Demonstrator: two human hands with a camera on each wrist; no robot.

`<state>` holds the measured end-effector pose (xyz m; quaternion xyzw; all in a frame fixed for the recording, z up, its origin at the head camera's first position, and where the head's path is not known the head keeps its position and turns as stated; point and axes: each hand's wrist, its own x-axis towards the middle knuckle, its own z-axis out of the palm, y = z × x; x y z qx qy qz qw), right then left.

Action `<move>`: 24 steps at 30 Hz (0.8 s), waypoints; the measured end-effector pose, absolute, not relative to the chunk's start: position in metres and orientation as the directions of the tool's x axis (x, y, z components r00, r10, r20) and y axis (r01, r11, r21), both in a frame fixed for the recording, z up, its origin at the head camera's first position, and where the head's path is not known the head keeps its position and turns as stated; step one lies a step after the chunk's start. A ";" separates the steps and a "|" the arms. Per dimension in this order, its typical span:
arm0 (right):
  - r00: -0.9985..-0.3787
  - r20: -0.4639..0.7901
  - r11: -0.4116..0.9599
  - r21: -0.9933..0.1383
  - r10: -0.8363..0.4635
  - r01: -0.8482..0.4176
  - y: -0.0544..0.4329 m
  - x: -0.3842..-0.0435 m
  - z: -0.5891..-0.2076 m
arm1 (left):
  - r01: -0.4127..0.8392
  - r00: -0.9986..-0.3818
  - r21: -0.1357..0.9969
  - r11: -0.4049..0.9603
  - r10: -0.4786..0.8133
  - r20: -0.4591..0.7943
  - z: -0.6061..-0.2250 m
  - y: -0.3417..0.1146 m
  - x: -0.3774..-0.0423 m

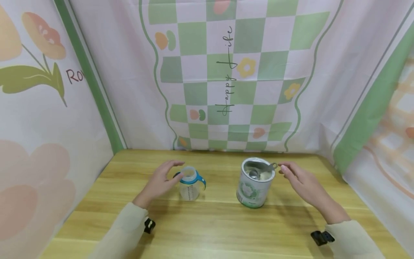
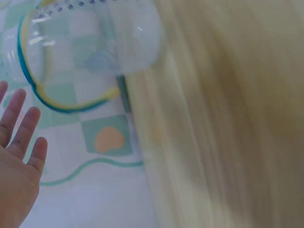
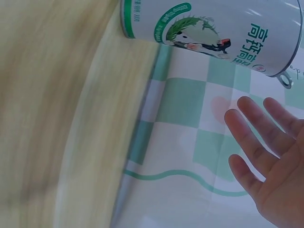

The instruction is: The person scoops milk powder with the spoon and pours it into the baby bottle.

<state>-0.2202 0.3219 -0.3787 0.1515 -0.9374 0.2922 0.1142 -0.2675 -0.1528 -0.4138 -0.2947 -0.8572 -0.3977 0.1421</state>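
Observation:
A clear baby bottle (image 1: 189, 190) with measuring marks and a blue handled collar (image 1: 191, 179) stands upright, its top uncovered. My left hand (image 1: 163, 182) is at its left side with fingers extended; in the left wrist view the fingers (image 2: 23, 130) look apart from the bottle (image 2: 95, 42). To the right stands a white and green milk powder can (image 1: 253, 190) without a lid. A metal spoon (image 1: 254, 174) is inside, and a grey handle with a ring (image 1: 275, 166) crosses the rim. My right hand (image 1: 305, 185) hovers beside that ring, fingers spread and holding nothing in the right wrist view.
Both containers stand on a wood-grain table (image 1: 207, 230). Behind it hangs a checked green and white curtain (image 1: 223, 72), with more printed cloth on both sides. Black straps (image 1: 322, 237) show at the cuffs.

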 end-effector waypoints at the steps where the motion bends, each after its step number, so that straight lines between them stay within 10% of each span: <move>1: -0.927 0.305 0.783 -0.512 -0.218 -0.353 0.321 -0.221 -0.378 | 0.621 -0.784 0.598 0.507 0.393 0.481 -0.413 -0.150 -0.268; 24: -0.894 0.375 0.801 -0.440 -0.248 -0.407 0.310 -0.233 -0.368 | 0.717 -0.692 0.591 0.369 0.479 0.540 -0.392 -0.084 -0.269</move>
